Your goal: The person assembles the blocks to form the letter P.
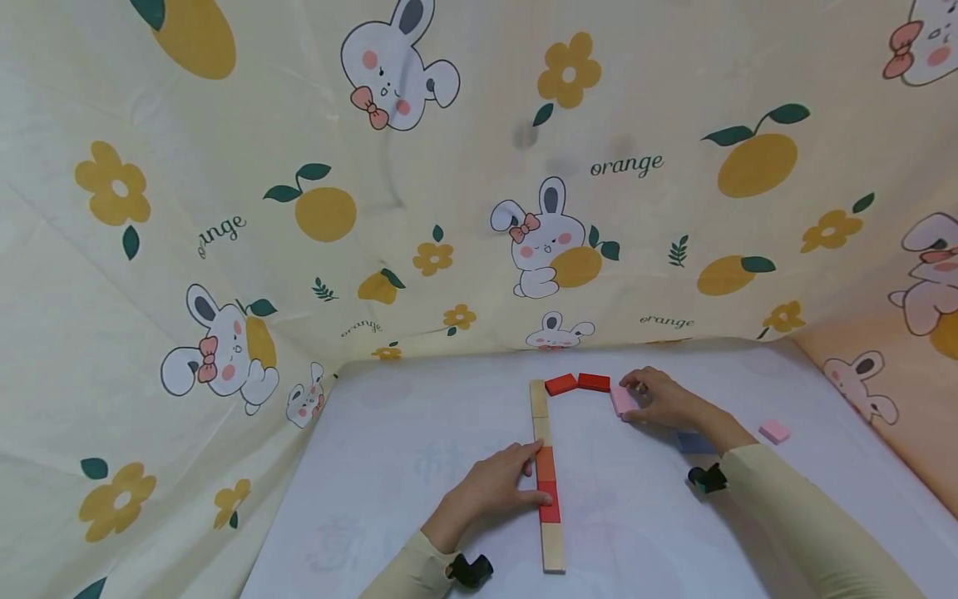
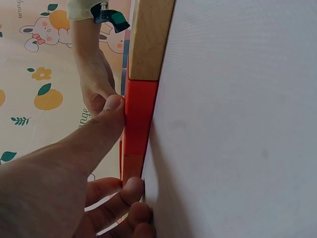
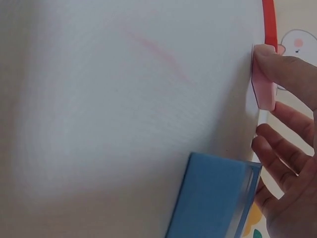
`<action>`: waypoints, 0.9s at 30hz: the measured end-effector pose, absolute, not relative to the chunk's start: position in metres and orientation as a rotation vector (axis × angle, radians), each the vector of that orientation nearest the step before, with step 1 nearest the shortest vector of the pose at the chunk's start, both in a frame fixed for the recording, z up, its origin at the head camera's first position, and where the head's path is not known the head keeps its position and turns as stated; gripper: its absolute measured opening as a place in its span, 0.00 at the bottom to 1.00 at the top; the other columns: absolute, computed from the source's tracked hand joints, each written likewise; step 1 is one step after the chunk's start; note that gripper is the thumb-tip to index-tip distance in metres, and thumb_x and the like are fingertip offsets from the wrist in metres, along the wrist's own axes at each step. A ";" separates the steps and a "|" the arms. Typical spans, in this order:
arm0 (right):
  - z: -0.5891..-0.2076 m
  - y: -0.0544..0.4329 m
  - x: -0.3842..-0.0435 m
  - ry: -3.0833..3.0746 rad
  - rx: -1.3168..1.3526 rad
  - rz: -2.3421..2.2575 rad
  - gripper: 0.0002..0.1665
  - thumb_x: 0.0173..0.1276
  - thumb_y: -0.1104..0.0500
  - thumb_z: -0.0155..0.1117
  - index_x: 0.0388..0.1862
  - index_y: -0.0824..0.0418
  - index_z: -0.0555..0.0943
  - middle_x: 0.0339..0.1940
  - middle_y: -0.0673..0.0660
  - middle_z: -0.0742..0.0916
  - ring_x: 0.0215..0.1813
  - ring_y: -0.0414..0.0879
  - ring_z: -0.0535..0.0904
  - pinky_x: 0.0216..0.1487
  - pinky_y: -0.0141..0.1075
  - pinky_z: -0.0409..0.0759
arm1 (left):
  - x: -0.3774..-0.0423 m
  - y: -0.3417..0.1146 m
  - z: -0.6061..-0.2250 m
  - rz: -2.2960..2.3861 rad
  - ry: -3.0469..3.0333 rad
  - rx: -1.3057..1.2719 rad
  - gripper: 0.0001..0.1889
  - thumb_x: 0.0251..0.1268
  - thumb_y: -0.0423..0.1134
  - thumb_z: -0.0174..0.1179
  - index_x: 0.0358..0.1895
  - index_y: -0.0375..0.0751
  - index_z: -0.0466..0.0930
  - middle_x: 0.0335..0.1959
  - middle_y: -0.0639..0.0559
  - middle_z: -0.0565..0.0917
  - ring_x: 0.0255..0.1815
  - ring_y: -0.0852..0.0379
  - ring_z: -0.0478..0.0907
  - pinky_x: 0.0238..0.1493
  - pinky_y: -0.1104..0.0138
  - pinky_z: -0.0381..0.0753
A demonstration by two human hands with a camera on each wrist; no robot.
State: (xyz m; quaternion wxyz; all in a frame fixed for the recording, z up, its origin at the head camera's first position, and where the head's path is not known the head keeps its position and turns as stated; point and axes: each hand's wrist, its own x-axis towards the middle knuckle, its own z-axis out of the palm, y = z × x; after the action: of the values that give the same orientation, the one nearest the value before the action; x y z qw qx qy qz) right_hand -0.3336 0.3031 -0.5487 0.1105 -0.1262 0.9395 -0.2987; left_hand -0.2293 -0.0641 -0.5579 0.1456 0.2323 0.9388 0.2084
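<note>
Firstly, row of blocks (image 1: 549,467): left hand (image 1: 488,484), loosely spread, touches its left side. Right of the row: two red blocks (image 1: 594,383); pink block (image 1: 620,403), pinched in right hand (image 1: 666,401); blue block (image 1: 693,443), farther from the row.

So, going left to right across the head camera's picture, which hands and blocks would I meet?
Left hand, straight row of blocks, one red block, another red block, held pink block, right hand, loose pink block.

Screened-off tabletop nook — rabbit-and-orange printed cloth (image 1: 479,150) behind and beside white table (image 1: 636,532) — room type unclear.
</note>
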 end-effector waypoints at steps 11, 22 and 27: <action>-0.549 0.303 -0.333 2.753 -0.356 -0.887 0.44 0.63 0.44 0.83 0.71 0.59 0.75 0.64 0.64 0.78 0.65 0.62 0.73 0.66 0.62 0.78 | -0.229 -0.063 -0.558 0.598 2.704 0.675 0.50 0.61 0.67 0.74 0.84 0.58 0.65 0.40 0.65 0.73 0.39 0.67 0.71 0.35 0.69 0.72; -0.544 0.304 -0.330 2.712 -0.349 -0.919 0.49 0.64 0.42 0.82 0.77 0.59 0.71 0.67 0.65 0.77 0.67 0.64 0.72 0.68 0.64 0.76 | -0.228 -0.063 -0.557 0.600 2.704 0.666 0.50 0.61 0.68 0.74 0.84 0.59 0.64 0.40 0.65 0.73 0.39 0.67 0.71 0.36 0.68 0.72; -0.538 0.310 -0.326 2.725 -0.344 -0.949 0.44 0.72 0.43 0.76 0.79 0.58 0.70 0.69 0.66 0.78 0.68 0.64 0.73 0.68 0.65 0.76 | -0.228 -0.064 -0.556 0.608 2.704 0.664 0.49 0.61 0.67 0.74 0.84 0.59 0.65 0.40 0.65 0.73 0.39 0.67 0.71 0.36 0.68 0.72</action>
State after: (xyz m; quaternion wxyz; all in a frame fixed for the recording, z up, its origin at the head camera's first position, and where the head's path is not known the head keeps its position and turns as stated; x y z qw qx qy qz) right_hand -0.3259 0.3102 -0.5384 0.1178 -0.1177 0.9312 -0.3243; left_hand -0.2284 -0.0636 -0.5562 0.1453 0.2307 0.9387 0.2112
